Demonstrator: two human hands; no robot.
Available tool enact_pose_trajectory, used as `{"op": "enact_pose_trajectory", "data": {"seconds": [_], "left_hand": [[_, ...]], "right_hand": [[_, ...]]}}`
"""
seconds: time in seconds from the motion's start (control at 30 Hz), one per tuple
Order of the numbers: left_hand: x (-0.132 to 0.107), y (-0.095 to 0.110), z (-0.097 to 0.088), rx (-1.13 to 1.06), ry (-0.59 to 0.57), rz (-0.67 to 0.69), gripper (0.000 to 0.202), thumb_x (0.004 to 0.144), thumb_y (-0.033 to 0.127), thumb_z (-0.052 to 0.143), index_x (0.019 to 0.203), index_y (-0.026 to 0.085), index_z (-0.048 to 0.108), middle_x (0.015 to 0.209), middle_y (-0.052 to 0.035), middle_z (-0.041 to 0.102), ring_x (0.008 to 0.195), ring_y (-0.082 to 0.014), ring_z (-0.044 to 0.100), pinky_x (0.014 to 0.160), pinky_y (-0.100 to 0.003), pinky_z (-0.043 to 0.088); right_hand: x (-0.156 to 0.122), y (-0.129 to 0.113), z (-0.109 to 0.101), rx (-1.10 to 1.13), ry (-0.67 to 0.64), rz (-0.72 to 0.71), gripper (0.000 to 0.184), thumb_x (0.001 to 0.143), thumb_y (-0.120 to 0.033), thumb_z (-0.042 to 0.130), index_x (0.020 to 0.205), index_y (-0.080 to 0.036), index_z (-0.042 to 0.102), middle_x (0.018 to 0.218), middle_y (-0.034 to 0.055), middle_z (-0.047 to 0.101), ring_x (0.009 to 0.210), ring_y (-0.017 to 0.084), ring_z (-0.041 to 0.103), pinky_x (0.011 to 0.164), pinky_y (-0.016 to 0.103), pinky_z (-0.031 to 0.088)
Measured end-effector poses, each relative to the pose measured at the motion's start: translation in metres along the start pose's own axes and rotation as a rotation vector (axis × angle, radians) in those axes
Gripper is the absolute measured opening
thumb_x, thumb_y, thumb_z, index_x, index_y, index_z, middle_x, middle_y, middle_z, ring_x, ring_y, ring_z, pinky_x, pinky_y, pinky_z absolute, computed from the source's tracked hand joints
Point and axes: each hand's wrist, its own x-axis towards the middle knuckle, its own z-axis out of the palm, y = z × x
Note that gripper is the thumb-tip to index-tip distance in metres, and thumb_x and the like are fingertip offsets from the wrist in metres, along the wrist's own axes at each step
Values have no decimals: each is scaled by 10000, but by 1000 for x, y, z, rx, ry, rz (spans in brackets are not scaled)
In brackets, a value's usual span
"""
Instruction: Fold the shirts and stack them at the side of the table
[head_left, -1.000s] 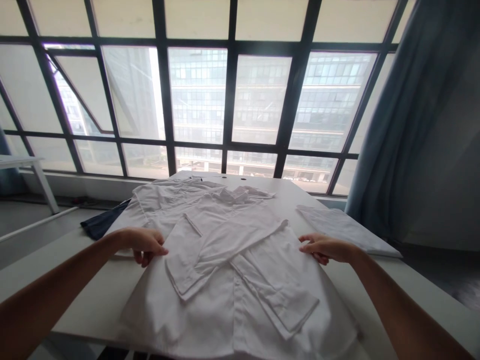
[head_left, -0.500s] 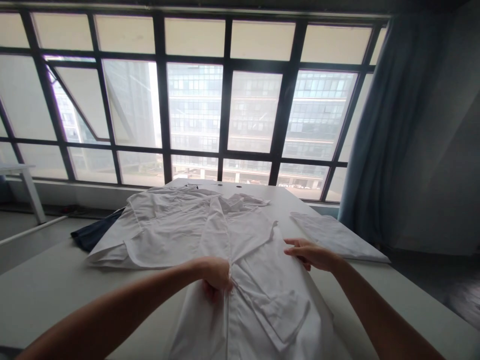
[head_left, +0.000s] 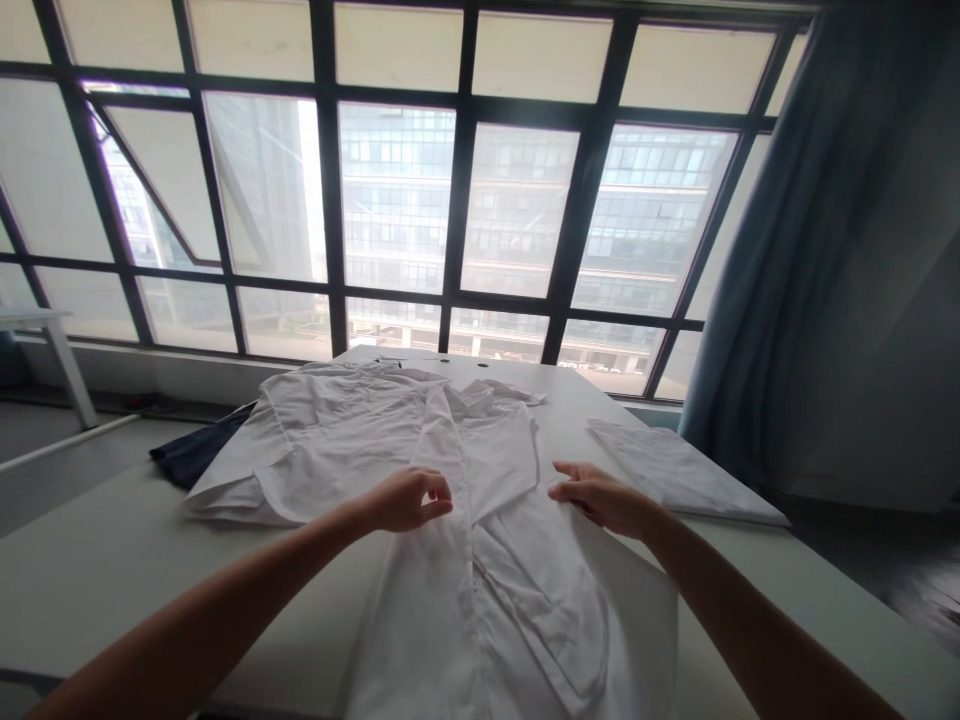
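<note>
A long white coat (head_left: 427, 590) lies front up on the table, its placket running towards me and one sleeve (head_left: 555, 610) folded across its right side. My left hand (head_left: 412, 500) hovers over or rests lightly on the coat left of the placket; its thumb and fingers are curved apart with nothing between them. At the coat's right edge is my right hand (head_left: 596, 498), its index finger stretched out and the other fingers curled at the cloth. From there the edge runs taut towards the lower right. The curled fingertips are partly hidden.
More white garments (head_left: 337, 430) lie spread at the far left, over a dark blue cloth (head_left: 199, 445). A folded white cloth (head_left: 682, 470) is at the right of the white table (head_left: 97, 580). Windows (head_left: 397, 200) stand behind, with a curtain (head_left: 757, 330) at right.
My left hand has let go of the coat near the placket, moved away from me and opened. My right hand has shifted slightly left, and the coat's right side is spread wider.
</note>
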Motion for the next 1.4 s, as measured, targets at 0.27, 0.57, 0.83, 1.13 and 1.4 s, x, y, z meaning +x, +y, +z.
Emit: {"op": "enact_pose_trajectory", "data": {"seconds": [0.27,0.57,0.83,1.13,1.4], "left_hand": [[-2,-36,24,74,77,100,340,957,407,522,1210,209,632,1422,-111,546,1312,-266,498,1092,-432,405],[-6,-41,26,102,-206,73,770,835,685,573,1466,264,444,1581,-141,308,1470,-387,207,1168,-593,169],[-5,-41,23,115,-312,82,957,752,794,565,1532,296,319,1624,-136,147,1491,-393,64,1168,-603,55],[-8,-36,23,150,-320,81,941,780,788,534,1542,292,294,1628,-139,119,1491,-389,38,1164,-609,34],[-10,-28,23,191,-345,112,931,822,769,489,1564,270,230,1622,-165,96,1491,-385,33,1152,-637,38]], "right_hand": [[35,-10,90,-61,-173,39,646,769,-280,706,1338,-123,444,558,-67,622,415,72,510,417,157,390],[24,-4,88,-230,-670,66,654,706,-575,764,1179,-155,594,677,-34,651,502,83,589,489,174,449],[11,7,90,-572,-540,-371,223,695,-292,810,788,-137,679,610,-66,548,542,54,459,513,163,344],[-3,-1,95,-453,-726,-392,444,738,-499,770,1019,-157,734,710,-12,664,556,78,549,558,175,436],[21,21,104,-847,-52,-436,850,897,-584,537,1552,-119,259,1596,207,243,1491,318,165,1197,534,133]]}}
